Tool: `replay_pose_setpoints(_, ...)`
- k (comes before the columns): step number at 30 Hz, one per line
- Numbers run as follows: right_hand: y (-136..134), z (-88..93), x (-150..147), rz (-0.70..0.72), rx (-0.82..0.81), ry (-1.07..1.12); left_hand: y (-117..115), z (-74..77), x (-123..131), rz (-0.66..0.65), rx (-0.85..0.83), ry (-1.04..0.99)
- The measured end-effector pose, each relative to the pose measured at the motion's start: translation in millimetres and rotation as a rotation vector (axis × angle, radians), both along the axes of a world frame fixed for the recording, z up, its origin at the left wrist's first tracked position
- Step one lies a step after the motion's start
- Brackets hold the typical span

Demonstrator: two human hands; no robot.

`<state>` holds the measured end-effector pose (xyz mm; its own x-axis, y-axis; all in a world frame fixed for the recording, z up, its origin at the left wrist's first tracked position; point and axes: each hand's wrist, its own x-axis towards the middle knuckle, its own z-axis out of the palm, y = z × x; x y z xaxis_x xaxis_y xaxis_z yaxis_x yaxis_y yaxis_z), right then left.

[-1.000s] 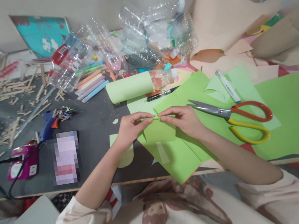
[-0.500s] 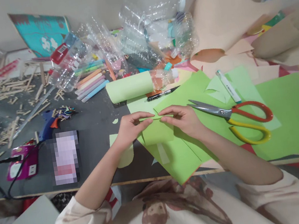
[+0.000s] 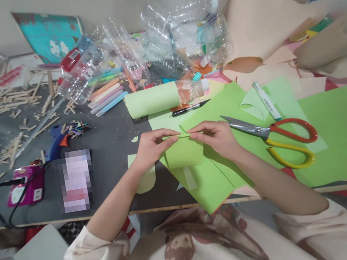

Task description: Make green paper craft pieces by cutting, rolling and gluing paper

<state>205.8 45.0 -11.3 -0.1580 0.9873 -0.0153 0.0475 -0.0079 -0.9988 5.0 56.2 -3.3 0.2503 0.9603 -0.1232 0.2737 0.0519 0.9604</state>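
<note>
A small piece of green paper (image 3: 184, 154) is pinched along its top edge between both hands, and that edge looks folded over. My left hand (image 3: 154, 147) grips its left part with thumb and fingers. On the right part, my right hand (image 3: 217, 137) pinches the same edge. Beneath lie larger green sheets (image 3: 208, 197). Scissors (image 3: 261, 131) with one red and one yellow handle rest just right of my right hand. Beyond the hands are a black pen (image 3: 186, 109) and a plastic bottle (image 3: 189, 91) wrapped in pale green paper.
A phone (image 3: 76, 180), a glue gun (image 3: 55, 142) and a purple box (image 3: 27, 186) with a cable lie at left, near scattered wooden sticks (image 3: 7, 103). Clear plastic bottles (image 3: 159, 40) and coloured sticks (image 3: 107, 97) stand behind. A white marker (image 3: 266, 100) and beige paper (image 3: 260, 15) are at right.
My right hand has shifted slightly to the right along the folded edge. My left hand keeps its hold. The whole view has shifted slightly.
</note>
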Motion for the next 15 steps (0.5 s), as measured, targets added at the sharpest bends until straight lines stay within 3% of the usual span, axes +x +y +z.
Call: replay_pose_setpoints(15, 4.5, -2.1, 3.3, -0.057, -0.027, 0.019, 1.4, 0.8, -1.0, 0.077, -0.011, -0.039)
